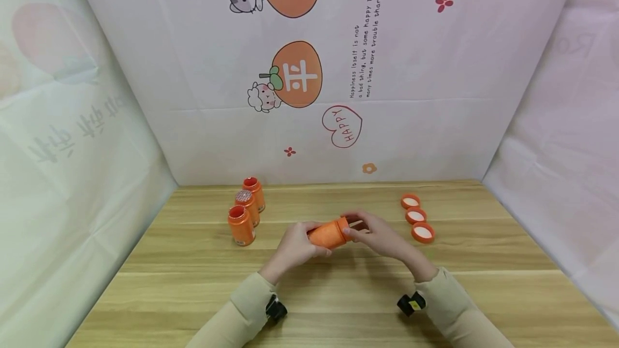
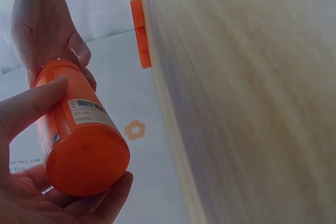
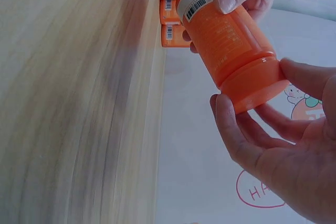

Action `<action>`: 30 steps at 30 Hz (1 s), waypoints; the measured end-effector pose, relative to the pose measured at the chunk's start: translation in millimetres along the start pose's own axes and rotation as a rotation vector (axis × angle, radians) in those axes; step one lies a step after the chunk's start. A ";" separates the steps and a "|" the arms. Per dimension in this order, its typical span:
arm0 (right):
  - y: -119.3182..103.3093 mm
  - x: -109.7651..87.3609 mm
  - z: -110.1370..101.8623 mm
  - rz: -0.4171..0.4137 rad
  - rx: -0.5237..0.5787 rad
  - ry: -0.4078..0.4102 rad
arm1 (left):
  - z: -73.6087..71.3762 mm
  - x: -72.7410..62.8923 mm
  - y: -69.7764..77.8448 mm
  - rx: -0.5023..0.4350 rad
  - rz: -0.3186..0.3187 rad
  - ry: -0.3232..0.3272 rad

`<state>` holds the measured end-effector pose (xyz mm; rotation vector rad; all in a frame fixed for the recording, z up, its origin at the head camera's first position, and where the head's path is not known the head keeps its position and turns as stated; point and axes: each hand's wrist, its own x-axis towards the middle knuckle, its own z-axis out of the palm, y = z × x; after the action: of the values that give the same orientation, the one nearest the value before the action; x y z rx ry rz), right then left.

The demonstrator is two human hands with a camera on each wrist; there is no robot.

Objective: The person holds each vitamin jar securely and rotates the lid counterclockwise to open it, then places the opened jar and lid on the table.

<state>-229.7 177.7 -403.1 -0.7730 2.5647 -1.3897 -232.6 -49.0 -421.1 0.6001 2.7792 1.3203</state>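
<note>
Above the middle of the table, an orange plastic bottle (image 1: 326, 235) is tilted, its capped end up and to the right. My left hand (image 1: 296, 247) grips its body near the base. The left wrist view shows the round bottom of the bottle (image 2: 86, 166) and a white barcode label (image 2: 89, 111). Fingers and thumb of my right hand (image 1: 379, 236) pinch the rim of the orange cap (image 3: 254, 85), which sits on the bottle's neck. Whether the cap is tight or loose, I cannot tell.
Three uncapped orange bottles (image 1: 241, 225) stand in a row at the left; the middle one's mouth looks speckled grey. Three orange caps (image 1: 423, 233) lie in a row at the right, white insides up. A printed white cloth (image 1: 203, 138) rises behind the wooden table (image 1: 193, 278).
</note>
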 end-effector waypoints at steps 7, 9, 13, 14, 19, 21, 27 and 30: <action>-1.1 -2.3 -3.2 -0.054 -0.023 -0.036 | -1.4 -1.6 0.1 -0.034 -0.013 -0.026; -0.2 -2.2 -4.1 -0.067 -0.020 -0.045 | -1.7 -1.8 -0.2 -0.042 -0.015 -0.031; 2.2 -2.8 -5.8 -0.089 -0.010 -0.057 | -2.0 -1.5 -1.6 -0.053 -0.017 -0.047; 2.7 -3.1 -6.2 -0.093 -0.006 -0.059 | -2.0 -1.3 -2.0 -0.056 -0.020 -0.050; 3.5 -4.9 -8.3 -0.130 0.022 -0.063 | -3.6 -0.8 -3.7 -0.070 -0.014 -0.072; 3.7 -5.2 -9.2 -0.160 0.032 -0.063 | -4.6 -1.0 -4.0 -0.081 -0.006 -0.085; 6.4 -5.3 -10.4 -0.238 0.066 -0.070 | -6.1 -1.6 -6.1 -0.121 0.004 -0.132; 6.6 -5.3 -10.1 -0.258 0.093 -0.071 | -5.9 -1.3 -7.5 -0.134 0.006 -0.149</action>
<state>-231.1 190.7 -403.3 -1.1485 2.3942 -1.5069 -234.9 -58.1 -423.1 0.6698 2.5507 1.3870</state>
